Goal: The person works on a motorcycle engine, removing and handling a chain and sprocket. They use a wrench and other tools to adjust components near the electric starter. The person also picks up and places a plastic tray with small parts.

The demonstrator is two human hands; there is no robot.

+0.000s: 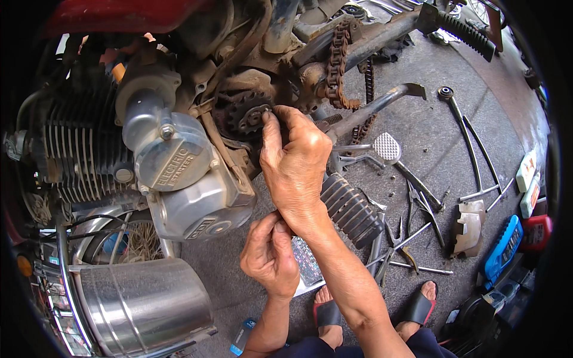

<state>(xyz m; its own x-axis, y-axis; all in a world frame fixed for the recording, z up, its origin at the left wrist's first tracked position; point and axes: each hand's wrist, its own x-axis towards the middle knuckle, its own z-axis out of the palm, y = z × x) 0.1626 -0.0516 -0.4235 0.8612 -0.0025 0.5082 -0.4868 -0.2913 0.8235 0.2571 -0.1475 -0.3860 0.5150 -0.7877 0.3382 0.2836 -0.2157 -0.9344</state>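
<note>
My right hand (298, 158) reaches up to the engine's small front sprocket (236, 119), which is dark and greasy. Thumb and forefinger pinch together at the sprocket's centre plate (255, 119); whatever small part they hold is hidden. Just below the right wrist, my left hand (271, 256) is closed with thumb and fingers pressed together, and what it holds, if anything, cannot be made out. A rusty drive chain (337, 65) hangs loose from the frame to the right of the sprocket. Left of the hands is the silver engine cover (179, 155).
A finned cylinder (80, 143) and a shiny metal drum-shaped part (146, 304) lie at left. Pliers (412, 209), a ratchet wrench (456, 113) and other tools are spread on the ground. A ribbed black footpeg (352, 212) and pedal (387, 148) stick out at right. Bottles (504, 247) stand far right.
</note>
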